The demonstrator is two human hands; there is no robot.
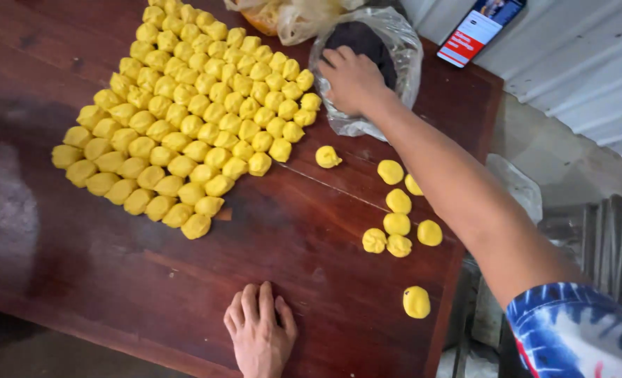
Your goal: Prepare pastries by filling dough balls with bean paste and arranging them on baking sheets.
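Head view: right hand (pixel 353 78) reaches into a clear plastic bag (pixel 403 49) of dark filling, fingers curled in it; whether it grips any cannot be told. Left hand (pixel 258 329) lies flat and empty on the worktop (pixel 150 280). Yellow dough balls (pixel 185 119) sit in rows; loose ones (pixel 398 224) lie beside the forearm. Judged step: taking filling; next calls for a small pinch.

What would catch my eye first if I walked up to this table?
Probably the big block of small yellow dough balls packed in rows across the dark wooden table. A few loose yellow balls lie scattered to its right. Beyond them, the right hand reaches into a clear plastic bag of dark filling, while the left hand rests flat at the near edge.
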